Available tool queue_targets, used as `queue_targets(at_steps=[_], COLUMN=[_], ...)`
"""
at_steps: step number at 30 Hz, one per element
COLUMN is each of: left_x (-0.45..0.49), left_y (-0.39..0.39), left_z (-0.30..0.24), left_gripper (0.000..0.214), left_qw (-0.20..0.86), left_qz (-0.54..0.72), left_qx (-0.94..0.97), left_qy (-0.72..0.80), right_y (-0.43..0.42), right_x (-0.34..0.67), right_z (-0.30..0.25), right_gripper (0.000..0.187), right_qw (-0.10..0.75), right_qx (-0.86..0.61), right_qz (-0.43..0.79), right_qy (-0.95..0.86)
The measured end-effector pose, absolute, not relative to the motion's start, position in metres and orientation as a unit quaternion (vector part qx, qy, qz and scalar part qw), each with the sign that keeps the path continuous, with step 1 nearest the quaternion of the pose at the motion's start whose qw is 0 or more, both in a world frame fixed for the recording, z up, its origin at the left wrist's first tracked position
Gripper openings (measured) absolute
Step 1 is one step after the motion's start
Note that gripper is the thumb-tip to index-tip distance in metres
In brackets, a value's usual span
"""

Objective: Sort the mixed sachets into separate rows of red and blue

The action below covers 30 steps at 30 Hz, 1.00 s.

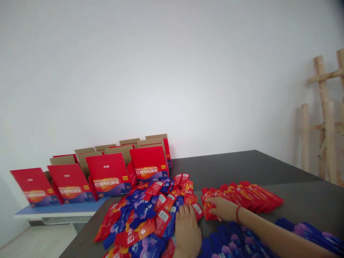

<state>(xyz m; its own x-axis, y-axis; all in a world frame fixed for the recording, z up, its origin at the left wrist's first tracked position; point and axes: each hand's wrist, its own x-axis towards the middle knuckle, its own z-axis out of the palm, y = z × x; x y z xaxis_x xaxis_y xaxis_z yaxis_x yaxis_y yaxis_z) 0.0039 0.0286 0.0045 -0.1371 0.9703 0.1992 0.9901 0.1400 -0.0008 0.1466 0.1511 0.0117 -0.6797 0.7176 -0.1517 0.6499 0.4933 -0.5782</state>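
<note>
My right hand [223, 209], with a thin band at the wrist, is closed on a red-orange pouch [209, 210] at the left end of a row of overlapping red pouches [247, 197]. My left hand [188, 229] rests at the right edge of a loose heap of mixed red and blue pouches [143, 211]. Its fingers curl down together over the pouches, and what they grip is hidden. Below my right forearm lie blue pouches [233, 240] in an overlapping row, partly covered by the arm.
Several open red cartons [107, 172] with brown insides stand behind and left of the heap, some on a lower blue-topped table [91, 206]. The dark table [223, 166] reaches back to a white wall. A wooden frame [325, 122] stands at the right.
</note>
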Motion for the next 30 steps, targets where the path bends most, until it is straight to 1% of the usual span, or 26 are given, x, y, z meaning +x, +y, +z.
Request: queue_targets(at_steps=[2,4,6,8,10,12,14,16,19,21,23,25,27,28,30], left_x=[0.005,0.005,0.002,-0.006,-0.018,-0.031,-0.041,-0.047,-0.046,-0.043,-0.04,-0.038,-0.04,-0.041,-0.045], left_y=[0.025,0.02,0.016,0.012,0.011,0.013,0.017,0.023,0.03,0.03,0.026,0.018,0.008,0.002,-0.008], left_z=[0.011,0.02,0.029,0.034,0.033,0.027,0.016,0.006,-0.004,-0.006,-0.004,0.001,0.011,0.018,0.031], left_gripper=[0.057,0.048,0.04,0.037,0.038,0.035,0.031,0.032,0.036,0.035,0.033,0.032,0.029,0.026,0.02], left_qw=[0.083,0.084,0.078,0.056,0.006,-0.061,-0.155,-0.257,-0.347,-0.375,-0.417,-0.476,-0.534,-0.55,-0.551], left_qz=[-0.065,-0.071,-0.08,-0.103,-0.153,-0.231,-0.326,-0.395,-0.42,-0.418,-0.411,-0.394,-0.369,-0.358,-0.34], left_qx=[-0.651,-0.646,-0.635,-0.622,-0.613,-0.598,-0.562,-0.511,-0.47,-0.47,-0.47,-0.48,-0.503,-0.513,-0.547], left_qy=[-0.752,-0.755,-0.765,-0.774,-0.775,-0.765,-0.745,-0.719,-0.694,-0.681,-0.661,-0.623,-0.571,-0.553,-0.53], right_y=[0.153,0.154,0.155,0.156,0.156,0.155,0.153,0.15,0.146,0.141,0.132,0.119,0.103,0.095,0.078], right_x=[0.147,0.147,0.148,0.149,0.149,0.148,0.148,0.149,0.152,0.156,0.157,0.156,0.153,0.151,0.147], right_z=[0.016,0.021,0.024,0.025,0.026,0.027,0.029,0.031,0.04,0.05,0.064,0.075,0.081,0.08,0.073], right_gripper=[0.05,0.048,0.049,0.053,0.051,0.046,0.043,0.041,0.041,0.048,0.055,0.052,0.045,0.04,0.03], right_qw=[0.046,0.04,0.027,0.014,0.007,0.003,-0.003,-0.008,-0.002,0.012,0.052,0.126,0.182,0.185,0.15], right_qx=[-0.391,-0.383,-0.376,-0.371,-0.362,-0.353,-0.348,-0.35,-0.377,-0.409,-0.429,-0.419,-0.373,-0.341,-0.295], right_qz=[0.28,0.255,0.239,0.23,0.219,0.202,0.183,0.162,0.124,0.092,0.067,0.086,0.165,0.221,0.322], right_qy=[-0.876,-0.887,-0.895,-0.9,-0.906,-0.914,-0.919,-0.922,-0.918,-0.908,-0.9,-0.895,-0.895,-0.895,-0.887])
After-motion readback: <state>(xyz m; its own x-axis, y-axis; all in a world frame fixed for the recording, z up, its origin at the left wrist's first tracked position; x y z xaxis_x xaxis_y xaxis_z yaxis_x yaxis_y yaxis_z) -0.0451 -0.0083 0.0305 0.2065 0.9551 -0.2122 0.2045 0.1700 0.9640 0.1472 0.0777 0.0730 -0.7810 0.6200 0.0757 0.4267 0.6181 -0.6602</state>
